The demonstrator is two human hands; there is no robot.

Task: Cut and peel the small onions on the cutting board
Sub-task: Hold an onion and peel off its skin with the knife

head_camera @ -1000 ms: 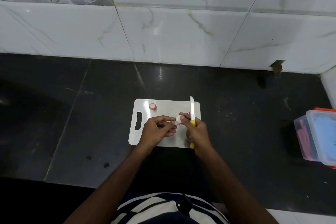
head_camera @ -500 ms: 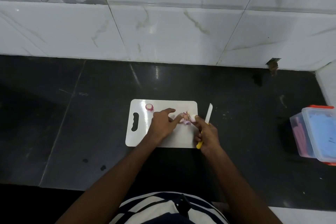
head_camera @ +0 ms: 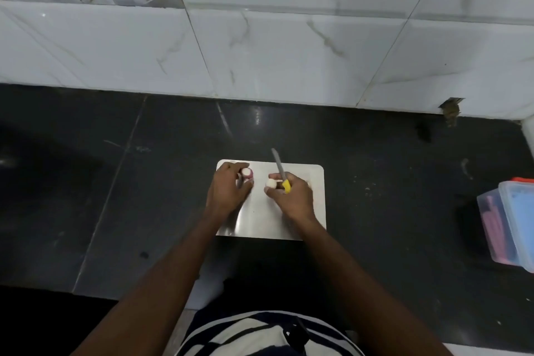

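Note:
A white cutting board (head_camera: 313, 199) lies on the dark counter. My left hand (head_camera: 228, 192) rests on the board's far left part, its fingers closed around a small onion (head_camera: 247, 173) with purple skin and a pale cut face up. My right hand (head_camera: 291, 195) holds a knife (head_camera: 279, 166) by its yellow handle, blade pointing away from me past the board's far edge. A peeled white onion piece (head_camera: 270, 183) sits at that hand's fingertips, touching them. My left hand hides the board's handle slot.
A clear plastic box (head_camera: 508, 225) with pink and blue contents stands at the right edge of the dark counter (head_camera: 115, 196). White marble wall tiles (head_camera: 289, 52) rise behind the counter. Small pale scraps (head_camera: 367, 189) lie on the counter right of the board.
My left hand moved left from the onion at the board's middle to the onion at the far left. The right hand swung the knife back over the board and keeps the peeled piece.

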